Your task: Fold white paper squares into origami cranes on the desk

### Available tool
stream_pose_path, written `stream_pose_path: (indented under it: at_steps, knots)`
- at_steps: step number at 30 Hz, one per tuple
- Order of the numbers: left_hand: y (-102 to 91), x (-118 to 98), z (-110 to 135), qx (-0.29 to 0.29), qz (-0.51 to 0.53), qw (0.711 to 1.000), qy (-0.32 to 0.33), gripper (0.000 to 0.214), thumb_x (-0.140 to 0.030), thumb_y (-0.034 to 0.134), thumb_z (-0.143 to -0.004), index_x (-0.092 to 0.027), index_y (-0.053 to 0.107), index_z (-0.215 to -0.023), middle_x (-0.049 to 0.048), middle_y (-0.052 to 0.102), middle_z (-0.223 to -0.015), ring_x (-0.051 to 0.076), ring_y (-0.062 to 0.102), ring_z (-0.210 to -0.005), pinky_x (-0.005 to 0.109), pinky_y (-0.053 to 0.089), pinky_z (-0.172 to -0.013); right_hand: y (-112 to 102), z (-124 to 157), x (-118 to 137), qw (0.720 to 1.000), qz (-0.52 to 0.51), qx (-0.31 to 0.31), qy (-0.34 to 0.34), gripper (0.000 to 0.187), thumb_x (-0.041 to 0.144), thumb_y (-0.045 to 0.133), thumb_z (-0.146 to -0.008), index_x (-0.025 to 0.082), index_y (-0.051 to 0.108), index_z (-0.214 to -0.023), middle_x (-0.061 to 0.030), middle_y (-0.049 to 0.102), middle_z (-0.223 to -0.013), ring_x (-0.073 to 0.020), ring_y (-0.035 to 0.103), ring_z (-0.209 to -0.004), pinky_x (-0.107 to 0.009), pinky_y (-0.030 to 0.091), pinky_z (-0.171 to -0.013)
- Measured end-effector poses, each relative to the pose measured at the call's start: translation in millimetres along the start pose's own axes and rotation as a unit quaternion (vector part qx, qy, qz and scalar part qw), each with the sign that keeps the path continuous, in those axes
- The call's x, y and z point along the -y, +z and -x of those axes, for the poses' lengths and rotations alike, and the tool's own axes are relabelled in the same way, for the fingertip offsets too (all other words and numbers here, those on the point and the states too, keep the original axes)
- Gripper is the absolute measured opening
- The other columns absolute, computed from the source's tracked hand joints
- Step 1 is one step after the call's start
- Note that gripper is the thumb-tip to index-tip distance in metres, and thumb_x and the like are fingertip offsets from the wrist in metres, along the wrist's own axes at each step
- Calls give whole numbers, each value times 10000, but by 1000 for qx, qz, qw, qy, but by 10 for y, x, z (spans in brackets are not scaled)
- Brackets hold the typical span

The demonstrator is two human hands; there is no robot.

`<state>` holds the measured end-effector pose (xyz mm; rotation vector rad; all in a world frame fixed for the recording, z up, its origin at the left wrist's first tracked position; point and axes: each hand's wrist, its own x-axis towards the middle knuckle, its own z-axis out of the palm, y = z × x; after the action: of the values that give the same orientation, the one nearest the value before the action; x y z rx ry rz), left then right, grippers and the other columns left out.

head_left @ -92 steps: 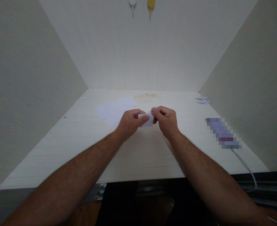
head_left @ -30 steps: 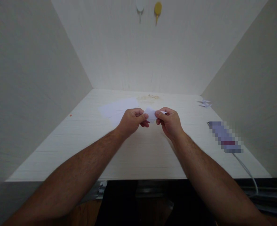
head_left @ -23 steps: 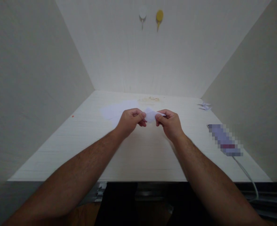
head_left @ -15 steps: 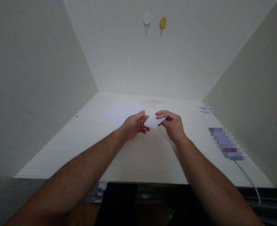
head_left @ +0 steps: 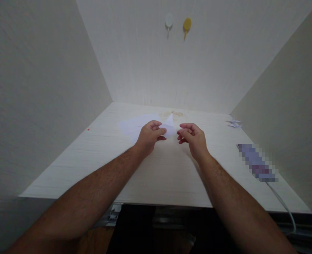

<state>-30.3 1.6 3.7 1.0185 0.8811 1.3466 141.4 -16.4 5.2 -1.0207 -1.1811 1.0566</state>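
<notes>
My left hand (head_left: 149,135) pinches a small folded piece of white paper (head_left: 169,127) between thumb and fingers, held just above the white table (head_left: 161,173). The paper's point sticks up to the right of my thumb. My right hand (head_left: 193,137) hovers a little to the right of the paper, fingers curled loosely and apart from it, holding nothing. Flat white sheets (head_left: 134,125) lie on the table behind my left hand.
A small folded paper figure (head_left: 234,123) lies at the far right of the table. A blurred flat device (head_left: 256,166) with a white cable (head_left: 283,204) lies near the right wall. Two hooks, white (head_left: 169,21) and yellow (head_left: 187,24), hang on the back wall. Walls enclose three sides.
Both hands held the paper earlier. My right hand has let go and drawn slightly right, while my left hand has kept the paper and turned its point upward.
</notes>
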Motion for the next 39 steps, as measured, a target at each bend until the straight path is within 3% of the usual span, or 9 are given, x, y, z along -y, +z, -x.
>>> stream_pose_path:
  at_steps: [4, 9, 15, 24, 28, 34, 39]
  knots:
    - [50, -32, 61, 13, -28, 999, -15, 378, -202, 775, -588, -183, 506, -853, -29, 641, -690, 123, 627, -604, 283, 559, -583, 22, 11, 0, 998, 65, 14, 5, 227, 344, 752, -675, 172, 635, -768, 7, 635, -577, -125, 584, -512, -259, 475, -492]
    - [56, -31, 84, 37, -83, 996, -16, 399, -254, 759, -633, -154, 589, -979, 30, 697, -755, 147, 660, -657, 301, 558, -641, 12, 12, 9, 993, 117, 26, -12, 171, 319, 716, -700, 175, 624, -696, 15, 612, -527, -102, 538, -464, -234, 416, -462]
    - [-4, 5, 24, 41, -137, 990, 21, 217, -340, 732, -681, -140, 655, -717, 22, 662, -685, 122, 609, -621, 256, 524, -597, 6, 7, 10, 989, 139, 43, -7, 152, 285, 699, -694, 177, 598, -659, 29, 582, -490, -94, 510, -435, -217, 367, -431]
    - [20, -19, 57, 52, -140, 989, 19, 136, -236, 706, -651, -158, 605, -700, -1, 651, -637, 99, 567, -548, 213, 456, -498, -2, 6, -9, 992, 119, 39, -14, 139, 289, 686, -711, 176, 608, -693, 18, 609, -524, -100, 535, -457, -227, 414, -456]
    - [24, -44, 75, 67, -148, 987, 17, 163, -246, 715, -657, -155, 655, -778, 8, 675, -679, 101, 578, -575, 210, 453, -508, 2, 5, -20, 992, 115, 35, -24, 143, 299, 689, -717, 176, 617, -705, 26, 594, -521, -95, 522, -453, -226, 408, -449]
    - [3, -44, 73, 71, -156, 985, 34, 170, -303, 731, -684, -149, 677, -734, 17, 679, -690, 107, 582, -594, 221, 458, -529, 14, 6, -16, 992, 114, 36, -31, 168, 320, 715, -700, 185, 616, -709, 34, 581, -525, -97, 511, -461, -231, 399, -448]
    - [-11, -12, 60, 67, -150, 984, 66, 152, -240, 749, -675, -137, 700, -774, 27, 690, -715, 112, 597, -631, 255, 495, -620, -3, 18, -43, 982, 169, 28, -83, 133, 267, 726, -692, 194, 626, -739, 22, 617, -650, -92, 506, -518, -243, 412, -497]
